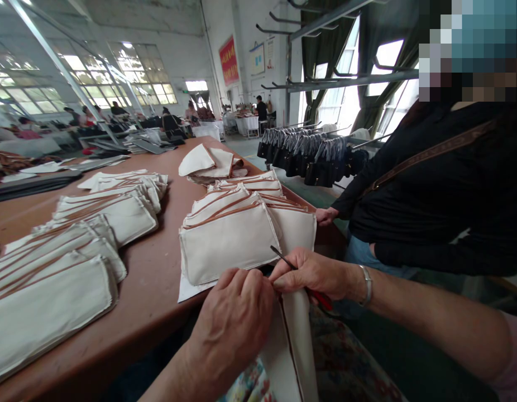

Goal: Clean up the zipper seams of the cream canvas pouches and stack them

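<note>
My left hand (237, 307) is closed on the top end of a cream fabric panel (298, 335) with a dark seam line, which hangs down over my lap. Close beside it, my right hand (315, 273) has thumb and forefinger pinched at the same edge. Held in that right hand is a pair of scissors with a slim dark blade (282, 257) pointing up and left, and a red handle (321, 298) below the palm. Just beyond both hands lies a stack of cream stitched pieces (229, 243) with brown edging, on the brown table (158, 290).
More cream pieces (49, 301) lie in overlapping rows on the left. A folded cream bundle (208, 162) sits farther back. At right stands a person in black (430, 184), one hand (325, 216) at the table edge. Dark bags (312, 159) hang from a rack behind.
</note>
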Demonstrator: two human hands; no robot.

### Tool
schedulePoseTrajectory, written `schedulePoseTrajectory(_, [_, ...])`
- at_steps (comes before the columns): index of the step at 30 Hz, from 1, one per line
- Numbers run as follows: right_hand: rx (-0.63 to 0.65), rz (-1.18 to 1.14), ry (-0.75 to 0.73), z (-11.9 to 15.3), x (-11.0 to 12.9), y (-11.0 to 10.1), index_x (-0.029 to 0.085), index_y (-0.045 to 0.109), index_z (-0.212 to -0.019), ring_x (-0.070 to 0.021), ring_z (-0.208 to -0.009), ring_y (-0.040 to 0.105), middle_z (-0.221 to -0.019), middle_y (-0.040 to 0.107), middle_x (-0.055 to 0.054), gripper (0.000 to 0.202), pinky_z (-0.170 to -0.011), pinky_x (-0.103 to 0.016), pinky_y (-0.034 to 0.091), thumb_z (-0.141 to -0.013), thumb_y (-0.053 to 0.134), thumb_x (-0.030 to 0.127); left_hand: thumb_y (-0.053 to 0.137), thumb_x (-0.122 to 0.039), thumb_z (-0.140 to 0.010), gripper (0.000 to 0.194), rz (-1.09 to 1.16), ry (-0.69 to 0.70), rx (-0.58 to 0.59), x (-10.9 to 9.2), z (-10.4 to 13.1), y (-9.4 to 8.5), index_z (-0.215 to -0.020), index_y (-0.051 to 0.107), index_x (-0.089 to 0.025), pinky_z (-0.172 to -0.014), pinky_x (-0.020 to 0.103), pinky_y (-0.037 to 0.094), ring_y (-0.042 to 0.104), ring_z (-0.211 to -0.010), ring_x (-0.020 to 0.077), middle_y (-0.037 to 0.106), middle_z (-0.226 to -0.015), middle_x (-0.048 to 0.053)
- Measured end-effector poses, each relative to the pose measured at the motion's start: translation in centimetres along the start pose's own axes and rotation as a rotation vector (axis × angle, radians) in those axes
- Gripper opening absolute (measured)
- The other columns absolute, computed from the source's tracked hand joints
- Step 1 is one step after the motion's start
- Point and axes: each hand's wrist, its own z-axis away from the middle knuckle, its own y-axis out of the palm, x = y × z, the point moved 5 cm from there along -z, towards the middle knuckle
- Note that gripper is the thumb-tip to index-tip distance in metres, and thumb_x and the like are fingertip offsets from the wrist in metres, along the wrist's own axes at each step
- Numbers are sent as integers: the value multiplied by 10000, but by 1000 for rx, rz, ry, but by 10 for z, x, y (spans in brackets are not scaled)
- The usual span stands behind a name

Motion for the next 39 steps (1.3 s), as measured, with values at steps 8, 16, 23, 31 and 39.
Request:
schedulePoseTrajectory(8, [-6,-35,44,-2,-2,-1,94,733,-784,-67,-514,553,-641,668,-12,179,-467,-150,400,-678,757,236,460,-61,-880,165,65,195,-129,-14,24,2,-896,609,-130,-612,383,404,487,-630,215,573,-747,56])
schedulePoseTrajectory(16, [29,35,3,3,7,2,85,730,-847,-61,-496,528,-650,660,-13,191,-436,-147,377,-719,720,227,404,-287,-1009,235,1096,-485,78,27,22,20,-1053,612,-185,-781,261,481,606,-904,178,650,-1032,63])
schedulePoseTrajectory(23, [1,119,29,7,11,-1,110,709,-913,-41,-373,444,-683,656,7,257,-322,-153,323,-741,715,300,520,-509,-932,425,1439,-622,381,28,17,40,-749,624,-140,-465,210,254,351,-531,96,422,-575,-40])
schedulePoseTrajectory(31, [-19,220,-158,-1,16,2,81,696,-826,-43,-532,418,-620,563,31,174,-450,-148,286,-761,727,240,618,-403,-868,318,1366,-722,321,29,18,47,-706,631,-129,-496,209,237,316,-578,94,427,-620,-32])
schedulePoseTrajectory(39, [49,34,-69,-5,17,-12,136,639,-1061,-20,-352,409,-722,559,34,523,-310,-150,321,-900,505,616,650,-493,-846,364,1559,-822,242,40,27,45,-789,629,-135,-519,194,292,396,-583,97,501,-655,-15])
